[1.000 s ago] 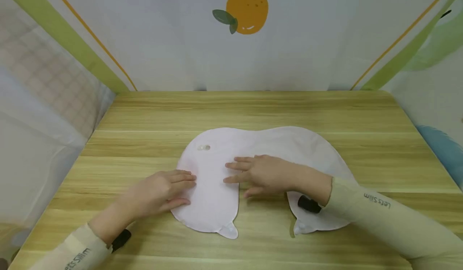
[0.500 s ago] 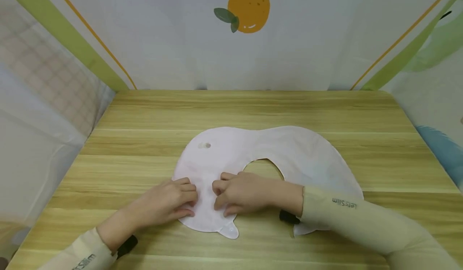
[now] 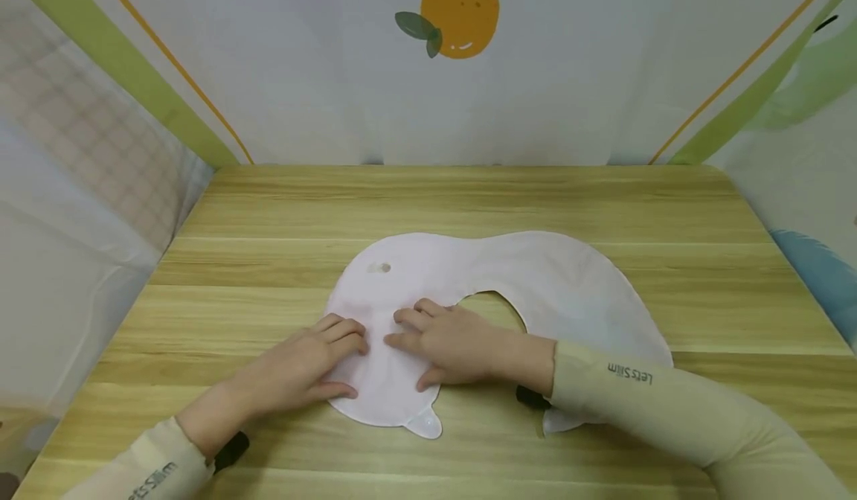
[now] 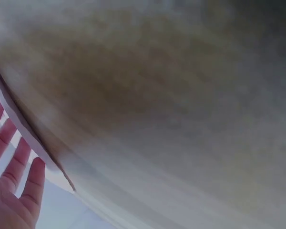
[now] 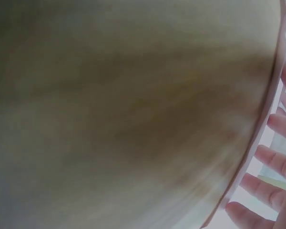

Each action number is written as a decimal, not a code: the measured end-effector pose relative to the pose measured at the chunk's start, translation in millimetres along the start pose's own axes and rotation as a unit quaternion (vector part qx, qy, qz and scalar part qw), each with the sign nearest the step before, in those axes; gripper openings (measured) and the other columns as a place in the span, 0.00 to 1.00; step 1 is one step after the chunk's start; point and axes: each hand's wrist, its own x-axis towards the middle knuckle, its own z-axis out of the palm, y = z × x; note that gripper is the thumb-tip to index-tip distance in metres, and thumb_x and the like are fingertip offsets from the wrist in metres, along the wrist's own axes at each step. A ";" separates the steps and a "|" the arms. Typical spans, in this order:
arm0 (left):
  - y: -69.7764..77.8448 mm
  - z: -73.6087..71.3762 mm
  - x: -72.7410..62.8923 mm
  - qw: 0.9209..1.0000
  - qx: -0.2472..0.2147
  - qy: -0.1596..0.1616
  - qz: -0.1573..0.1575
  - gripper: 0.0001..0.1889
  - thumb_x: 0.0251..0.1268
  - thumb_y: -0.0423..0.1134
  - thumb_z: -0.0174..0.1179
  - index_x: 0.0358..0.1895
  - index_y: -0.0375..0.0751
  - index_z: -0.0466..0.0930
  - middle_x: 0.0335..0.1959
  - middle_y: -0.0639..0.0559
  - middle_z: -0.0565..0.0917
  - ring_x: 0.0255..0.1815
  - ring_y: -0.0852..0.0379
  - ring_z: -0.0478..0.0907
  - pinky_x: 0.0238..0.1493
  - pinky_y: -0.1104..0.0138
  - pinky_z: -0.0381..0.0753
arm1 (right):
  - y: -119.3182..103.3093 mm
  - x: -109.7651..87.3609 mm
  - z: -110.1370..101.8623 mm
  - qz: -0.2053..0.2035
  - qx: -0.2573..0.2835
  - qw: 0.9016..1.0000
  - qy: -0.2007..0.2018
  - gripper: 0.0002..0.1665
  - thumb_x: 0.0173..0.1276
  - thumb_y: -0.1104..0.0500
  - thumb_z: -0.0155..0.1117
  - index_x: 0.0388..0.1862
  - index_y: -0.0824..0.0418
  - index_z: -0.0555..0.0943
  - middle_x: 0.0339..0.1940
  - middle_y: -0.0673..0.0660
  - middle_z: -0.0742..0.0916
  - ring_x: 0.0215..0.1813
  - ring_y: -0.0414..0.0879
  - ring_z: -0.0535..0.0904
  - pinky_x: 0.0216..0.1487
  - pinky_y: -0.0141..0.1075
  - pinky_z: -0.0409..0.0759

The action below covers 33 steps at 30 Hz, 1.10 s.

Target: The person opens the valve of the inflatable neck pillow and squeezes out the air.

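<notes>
A flat, pale pink U-shaped inflatable neck pillow lies on the wooden table, its opening toward me. A small clear valve shows on its left lobe, and a rounded tab sticks out below that lobe. My left hand rests on the lobe's outer edge with fingers slightly bent. From the inner side, my right hand touches the same lobe, fingers spread. My right forearm hides part of the right lobe. Both wrist views show fingertips along the pillow's edge, with nothing pinched.
The wooden table reaches back to a white curtain printed with an orange. A black wrist strap piece sits under the left wrist, another under the right. Light sleeves cover both forearms.
My right hand has moved left onto the left lobe; its fingers curled, then spread again. My left hand has shifted slightly, its fingers bending and loosening. The pillow stays in place.
</notes>
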 end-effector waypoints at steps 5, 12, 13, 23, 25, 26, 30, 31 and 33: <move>-0.1 -0.7 -0.8 1.000 0.004 -0.016 -0.024 0.29 0.56 0.57 0.68 0.55 0.43 0.76 0.59 0.51 0.76 0.63 0.53 0.70 0.57 0.57 0.80 | 2.8 1.2 -2.3 0.023 -0.003 0.999 -0.023 0.52 0.63 0.29 0.62 0.79 0.48 0.60 0.80 0.56 0.63 0.79 0.56 0.59 0.69 0.51 0.74; 1.7 -1.9 -0.5 0.998 0.008 -0.036 -0.040 0.30 0.57 0.58 0.67 0.57 0.43 0.75 0.61 0.51 0.75 0.64 0.53 0.69 0.59 0.56 0.80 | 6.7 7.9 -7.3 0.055 0.008 0.997 -0.051 0.60 0.58 0.26 0.63 0.81 0.52 0.56 0.83 0.58 0.56 0.83 0.55 0.51 0.72 0.54 0.70; 1.9 -1.7 -0.8 0.998 0.012 -0.036 -0.039 0.30 0.57 0.58 0.67 0.57 0.44 0.75 0.61 0.51 0.75 0.64 0.53 0.69 0.58 0.56 0.80 | 7.2 9.1 -7.7 0.058 0.010 0.997 -0.056 0.61 0.58 0.25 0.63 0.81 0.52 0.55 0.83 0.58 0.55 0.83 0.54 0.50 0.72 0.55 0.70; 15.1 -7.6 3.7 0.992 0.086 -0.093 0.004 0.27 0.61 0.50 0.66 0.65 0.60 0.75 0.71 0.57 0.72 0.68 0.50 0.70 0.53 0.51 0.82 | 16.3 13.4 -9.6 0.077 0.041 0.993 -0.079 0.63 0.56 0.23 0.63 0.82 0.48 0.50 0.84 0.55 0.49 0.84 0.52 0.44 0.74 0.58 0.64; 15.8 -8.7 4.2 0.992 0.077 -0.100 0.001 0.27 0.61 0.49 0.66 0.65 0.60 0.75 0.72 0.57 0.72 0.70 0.49 0.70 0.55 0.48 0.81 | 20.2 13.9 -9.4 0.088 0.043 0.992 -0.081 0.63 0.57 0.23 0.62 0.83 0.48 0.49 0.84 0.56 0.48 0.84 0.52 0.43 0.75 0.58 0.63; 15.9 -8.8 4.1 0.992 0.072 -0.102 -0.002 0.27 0.61 0.48 0.66 0.65 0.60 0.75 0.72 0.57 0.72 0.70 0.48 0.69 0.56 0.47 0.81 | 22.6 14.3 -9.4 0.095 0.043 0.991 -0.082 0.63 0.58 0.23 0.61 0.83 0.48 0.49 0.84 0.57 0.47 0.84 0.53 0.43 0.75 0.58 0.63; 14.5 -8.1 3.8 0.993 0.061 -0.096 0.005 0.26 0.63 0.47 0.65 0.65 0.59 0.75 0.72 0.56 0.71 0.71 0.47 0.69 0.57 0.47 0.81 | 32.6 16.5 -12.0 0.119 0.043 0.988 -0.086 0.62 0.61 0.23 0.58 0.83 0.50 0.47 0.84 0.58 0.47 0.84 0.54 0.42 0.76 0.58 0.61; 13.6 -7.8 3.6 0.994 0.058 -0.094 0.007 0.26 0.63 0.48 0.65 0.65 0.58 0.75 0.72 0.55 0.71 0.71 0.46 0.69 0.58 0.47 0.81 | 34.8 17.1 -13.4 0.123 0.045 0.988 -0.087 0.61 0.62 0.24 0.57 0.83 0.51 0.47 0.84 0.57 0.47 0.84 0.54 0.42 0.76 0.58 0.61; 10.9 -7.5 3.9 0.994 0.058 -0.088 0.009 0.28 0.62 0.49 0.65 0.67 0.56 0.75 0.73 0.53 0.71 0.72 0.45 0.69 0.60 0.47 0.79 | 38.1 18.6 -16.2 0.129 0.047 0.987 -0.088 0.60 0.63 0.24 0.57 0.83 0.51 0.47 0.84 0.56 0.47 0.84 0.54 0.43 0.77 0.58 0.60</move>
